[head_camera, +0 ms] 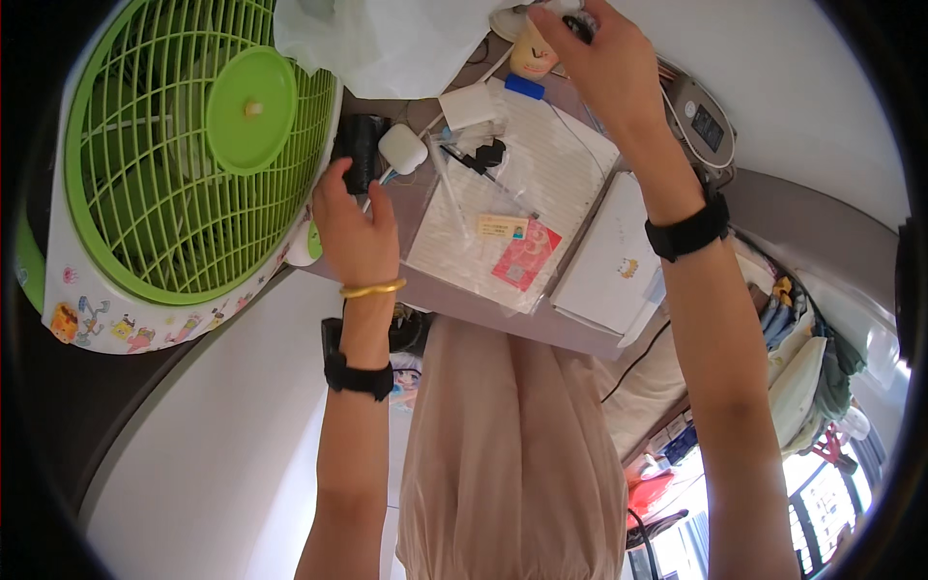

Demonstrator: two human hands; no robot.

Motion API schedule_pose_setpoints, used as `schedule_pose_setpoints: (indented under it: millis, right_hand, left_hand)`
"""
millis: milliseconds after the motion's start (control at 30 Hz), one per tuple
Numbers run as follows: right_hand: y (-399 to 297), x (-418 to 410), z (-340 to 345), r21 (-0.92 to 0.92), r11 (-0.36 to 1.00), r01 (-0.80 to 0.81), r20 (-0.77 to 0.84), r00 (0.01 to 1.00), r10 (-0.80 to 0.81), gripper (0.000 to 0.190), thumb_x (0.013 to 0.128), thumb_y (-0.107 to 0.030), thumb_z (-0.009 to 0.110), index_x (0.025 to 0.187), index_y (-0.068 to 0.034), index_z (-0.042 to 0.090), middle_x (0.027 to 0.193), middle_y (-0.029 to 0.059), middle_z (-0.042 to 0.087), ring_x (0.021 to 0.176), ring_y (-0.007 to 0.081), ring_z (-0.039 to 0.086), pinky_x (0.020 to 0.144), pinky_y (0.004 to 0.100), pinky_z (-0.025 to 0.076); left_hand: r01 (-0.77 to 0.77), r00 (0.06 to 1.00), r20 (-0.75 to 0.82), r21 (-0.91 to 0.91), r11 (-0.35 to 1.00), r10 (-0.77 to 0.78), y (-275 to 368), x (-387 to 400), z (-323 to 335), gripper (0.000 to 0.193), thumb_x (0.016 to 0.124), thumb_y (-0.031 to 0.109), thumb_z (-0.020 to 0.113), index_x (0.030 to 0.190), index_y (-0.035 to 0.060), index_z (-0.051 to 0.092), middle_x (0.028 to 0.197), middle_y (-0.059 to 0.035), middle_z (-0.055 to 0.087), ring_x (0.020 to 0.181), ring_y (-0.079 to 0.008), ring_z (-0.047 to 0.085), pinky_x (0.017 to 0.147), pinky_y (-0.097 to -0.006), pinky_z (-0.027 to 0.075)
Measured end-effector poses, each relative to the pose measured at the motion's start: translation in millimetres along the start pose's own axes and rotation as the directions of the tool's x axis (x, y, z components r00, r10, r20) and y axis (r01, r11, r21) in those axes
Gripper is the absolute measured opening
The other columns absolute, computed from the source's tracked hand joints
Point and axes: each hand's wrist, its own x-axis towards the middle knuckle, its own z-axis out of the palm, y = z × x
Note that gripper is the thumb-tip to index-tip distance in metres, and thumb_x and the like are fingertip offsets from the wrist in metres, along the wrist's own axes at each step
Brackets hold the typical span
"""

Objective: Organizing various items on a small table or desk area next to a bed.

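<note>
My left hand (pixel 357 228) is beside the rim of the green and white fan (pixel 252 109), fingers apart, with nothing visible in it. Its fingertips are close to a black cylinder (pixel 360 148) and a white earbud case (pixel 403 148). At the top edge, my right hand (pixel 616 69) reaches over a pale yellow container (pixel 533 54). A small dark item (pixel 578 29) shows by its fingers; whether they grip it is unclear. Between the hands, a clear plastic bag (pixel 464 188) lies on a white sheet (pixel 558 130), near a black cable (pixel 489 154).
A white plastic bag (pixel 384 43) covers the back of the desk (pixel 464 293). A red card (pixel 527 257), a small printed card (pixel 502 226), a blue cap-like piece (pixel 524 86) and a white box (pixel 605 254) lie there. A grey device (pixel 699 123) stands against the wall.
</note>
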Motion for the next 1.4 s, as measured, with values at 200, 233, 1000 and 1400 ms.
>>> schedule_pose_setpoints:
  millis: [200,233,1000,1400]
  right_hand:
    - [4.1,-17.8,-6.3,0.034,0.995,-0.099,0.036,0.995,0.098,0.045,0.079,-0.031,0.062,0.113,-0.004,0.050,0.086,0.0196,0.063,0.078,0.0327,0.062,0.066,0.0358,0.048]
    - [7.5,-23.3,-6.8,0.083,0.994,-0.071,-0.050,0.996,0.076,0.035,0.081,-0.030,0.060,0.103,-0.003,0.055,0.077,0.0125,0.061,0.068,0.0206,0.056,0.062,0.0298,0.045]
    - [2.8,-128.6,17.5,-0.075,0.996,-0.049,0.078,0.995,0.055,0.034,0.075,-0.011,0.060,0.108,-0.004,0.053,0.096,0.0141,0.057,0.093,0.0314,0.053,0.083,0.0352,0.042]
    - [-50.9,-115.5,156.7,-0.302,0.874,0.381,0.244,0.917,-0.316,0.016,0.069,-0.011,0.056,0.082,-0.008,0.065,0.093,0.0082,0.056,0.098,0.0255,0.046,0.090,0.0431,0.030]
  left_hand:
    - [-0.094,0.996,0.038,0.492,0.866,0.086,2.6,21.3,21.1,0.051,0.074,0.010,0.061,0.120,0.0066,0.041,0.104,-0.0162,0.051,0.096,-0.0337,0.053,0.073,-0.0412,0.049]
    - [-0.069,0.998,0.047,0.525,0.848,0.053,4.7,23.6,22.3,0.053,0.073,0.012,0.062,0.122,0.0083,0.039,0.105,-0.0158,0.052,0.095,-0.0330,0.054,0.074,-0.0409,0.049]
    - [0.643,0.707,0.379,-0.696,0.319,-0.597,16.2,-69.6,-65.2,0.039,0.074,0.001,0.055,0.112,0.0004,0.045,0.096,-0.0092,0.054,0.079,-0.0137,0.054,0.070,-0.0245,0.045]
    - [0.595,0.742,0.577,-0.333,0.731,-0.341,35.8,-98.0,-135.6,0.022,0.069,0.007,0.071,0.082,0.0038,0.053,0.071,0.0010,0.055,0.062,-0.0060,0.049,0.058,-0.0193,0.041]
